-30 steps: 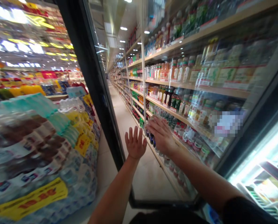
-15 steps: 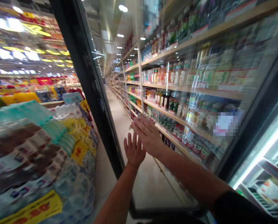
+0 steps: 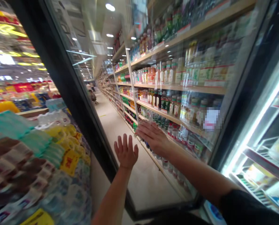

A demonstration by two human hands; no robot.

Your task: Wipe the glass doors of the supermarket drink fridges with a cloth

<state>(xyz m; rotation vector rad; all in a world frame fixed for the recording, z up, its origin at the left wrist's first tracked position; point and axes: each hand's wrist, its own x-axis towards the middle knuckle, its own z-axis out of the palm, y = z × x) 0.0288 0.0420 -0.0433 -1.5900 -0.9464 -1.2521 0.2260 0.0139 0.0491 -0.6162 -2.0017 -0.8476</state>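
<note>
- Right hand has slid away from the left hand, toward the hinge side of the glass door; fingertips overlapped half a second ago, now there's a gap.
- That puts the pale cloth, I think, on a different patch of glass. It's mostly hidden under the right hand, whose fingers are together; can't tell if they're gripping or just pressing.
- Left hand's about where it was, fingers spread, nothing held.
</note>
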